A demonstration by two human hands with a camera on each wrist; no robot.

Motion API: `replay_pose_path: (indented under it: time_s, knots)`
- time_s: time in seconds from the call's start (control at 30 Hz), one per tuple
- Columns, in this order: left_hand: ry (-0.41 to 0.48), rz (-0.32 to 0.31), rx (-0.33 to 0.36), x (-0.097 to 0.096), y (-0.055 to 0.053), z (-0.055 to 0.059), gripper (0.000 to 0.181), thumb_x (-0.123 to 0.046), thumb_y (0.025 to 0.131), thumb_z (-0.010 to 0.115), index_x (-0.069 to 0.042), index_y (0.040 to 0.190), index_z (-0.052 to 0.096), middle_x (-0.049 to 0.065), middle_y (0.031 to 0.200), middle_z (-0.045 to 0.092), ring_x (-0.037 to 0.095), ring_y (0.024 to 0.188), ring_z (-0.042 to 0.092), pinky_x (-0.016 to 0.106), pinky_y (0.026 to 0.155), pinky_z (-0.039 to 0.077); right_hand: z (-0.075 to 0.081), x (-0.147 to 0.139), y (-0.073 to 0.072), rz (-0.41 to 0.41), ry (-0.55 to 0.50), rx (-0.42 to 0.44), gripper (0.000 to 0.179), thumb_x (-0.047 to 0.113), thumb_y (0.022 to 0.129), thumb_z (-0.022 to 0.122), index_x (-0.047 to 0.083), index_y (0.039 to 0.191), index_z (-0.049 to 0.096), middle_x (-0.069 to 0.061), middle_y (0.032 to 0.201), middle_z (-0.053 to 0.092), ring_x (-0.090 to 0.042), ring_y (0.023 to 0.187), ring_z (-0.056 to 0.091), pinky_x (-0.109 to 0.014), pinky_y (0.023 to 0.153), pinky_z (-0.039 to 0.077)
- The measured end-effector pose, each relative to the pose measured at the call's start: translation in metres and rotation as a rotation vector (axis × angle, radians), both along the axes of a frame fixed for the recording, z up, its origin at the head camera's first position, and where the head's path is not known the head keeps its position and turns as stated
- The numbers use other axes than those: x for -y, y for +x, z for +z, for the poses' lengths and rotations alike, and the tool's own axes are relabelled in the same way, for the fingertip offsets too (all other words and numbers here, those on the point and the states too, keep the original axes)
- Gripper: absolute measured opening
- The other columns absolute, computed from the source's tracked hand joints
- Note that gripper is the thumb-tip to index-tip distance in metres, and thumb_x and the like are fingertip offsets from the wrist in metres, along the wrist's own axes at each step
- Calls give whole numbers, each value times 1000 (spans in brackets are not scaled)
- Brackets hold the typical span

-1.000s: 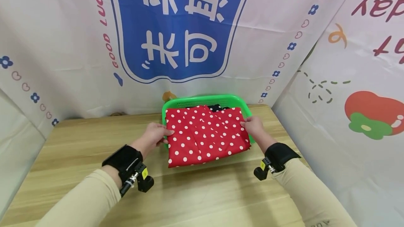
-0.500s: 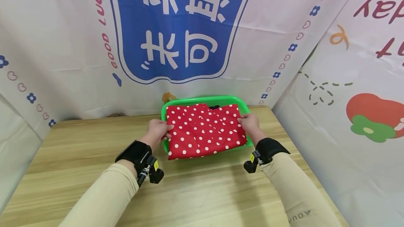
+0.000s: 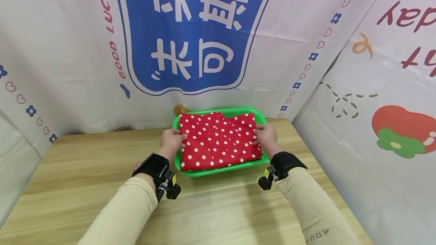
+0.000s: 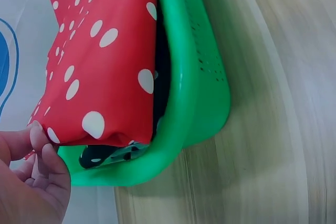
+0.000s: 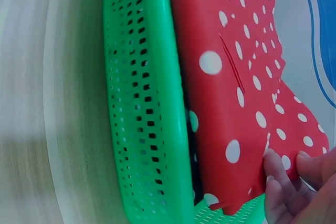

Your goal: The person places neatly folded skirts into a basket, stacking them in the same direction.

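A folded red cloth with white dots (image 3: 218, 141) lies within the rim of a green plastic basket (image 3: 225, 170). My left hand (image 3: 171, 139) pinches the cloth's left edge between thumb and fingers; the left wrist view shows the thumb on top of the red fabric (image 4: 105, 66). At the opposite edge my right hand (image 3: 266, 136) holds the cloth, its thumb and fingers on the fabric (image 5: 231, 77) in the right wrist view. Beneath the red cloth, dark dotted fabric (image 4: 94, 156) shows inside the basket, mostly hidden.
The basket stands on a wooden table (image 3: 211, 214), near its back edge. Behind it hangs a white printed curtain (image 3: 85, 86) with a blue panel, and another printed sheet (image 3: 357, 131) rises along the right side.
Both hands have moved the red cloth back and down into the basket. The front rim, covered by the cloth earlier, now shows, and the dark fabric at the back is covered in the head view.
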State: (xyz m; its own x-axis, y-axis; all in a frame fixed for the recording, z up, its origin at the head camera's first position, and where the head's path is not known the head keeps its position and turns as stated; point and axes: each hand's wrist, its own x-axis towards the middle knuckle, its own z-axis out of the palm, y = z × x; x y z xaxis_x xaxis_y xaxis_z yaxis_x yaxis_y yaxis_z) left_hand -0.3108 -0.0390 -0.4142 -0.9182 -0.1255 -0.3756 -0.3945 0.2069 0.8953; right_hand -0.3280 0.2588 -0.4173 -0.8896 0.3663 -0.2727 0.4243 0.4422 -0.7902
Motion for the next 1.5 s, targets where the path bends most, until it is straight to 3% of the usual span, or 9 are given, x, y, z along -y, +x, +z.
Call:
replay_pose_path:
  time_s: [0.13,0.3,0.5,0.67,0.73,0.83,0.97,1.17,1.5]
  knots:
    - [-28,9,-3,2,1,-6,42,-12,100,54,10,135,45,25,120,54,7,54,52,26,68,51,-5,6,1,4,2,-20,32,15,100,55,-1,128,58,-21,115,59,-16,55,61,-22,52,50]
    - [-28,2,-8,9,4,-15,37,-6,99,51,12,131,49,27,114,59,6,57,58,23,64,50,-14,9,0,23,-17,-13,27,10,101,50,-3,124,57,-21,113,57,-19,68,65,-23,55,50]
    - [-7,-126,-33,19,11,-18,40,-9,101,49,12,134,46,27,121,55,22,81,66,25,67,49,-19,6,3,57,6,-88,32,5,101,45,-4,130,53,-22,126,54,-32,104,59,-37,86,51]
    - [-234,-343,-179,29,13,-12,49,-16,102,48,18,136,39,35,135,45,44,122,48,47,96,45,-12,5,3,188,141,-144,41,15,102,48,-3,140,47,-22,139,48,-36,127,45,-46,103,42]
    - [-365,-430,-231,36,13,-11,55,-21,103,46,20,137,34,37,140,38,49,130,38,55,105,36,-9,5,2,274,218,-158,46,19,102,50,-2,143,44,-22,143,45,-38,131,41,-48,105,39]
    - [-487,-492,-279,47,12,-12,63,-28,104,43,21,140,27,39,143,31,53,133,29,58,108,28,-5,7,1,399,321,-181,51,23,102,52,-2,144,41,-24,145,42,-40,135,37,-51,107,34]
    - [-596,-492,-353,57,16,-14,64,-30,103,44,19,141,27,39,142,32,56,131,29,63,105,27,-4,11,0,493,383,-223,50,22,101,52,-5,143,42,-27,146,39,-42,138,32,-53,109,31]
    - [-758,-472,-428,64,27,-17,68,-33,101,49,13,145,26,38,146,26,60,134,15,73,102,17,-7,19,1,544,404,-257,52,22,100,55,-6,142,42,-29,148,35,-43,139,29,-55,108,31]
    - [-852,-435,-457,63,45,-25,68,-33,100,51,10,146,27,37,148,21,58,137,8,75,101,10,-13,38,14,594,436,-262,57,28,98,58,1,145,42,-23,152,32,-42,141,25,-60,108,27]
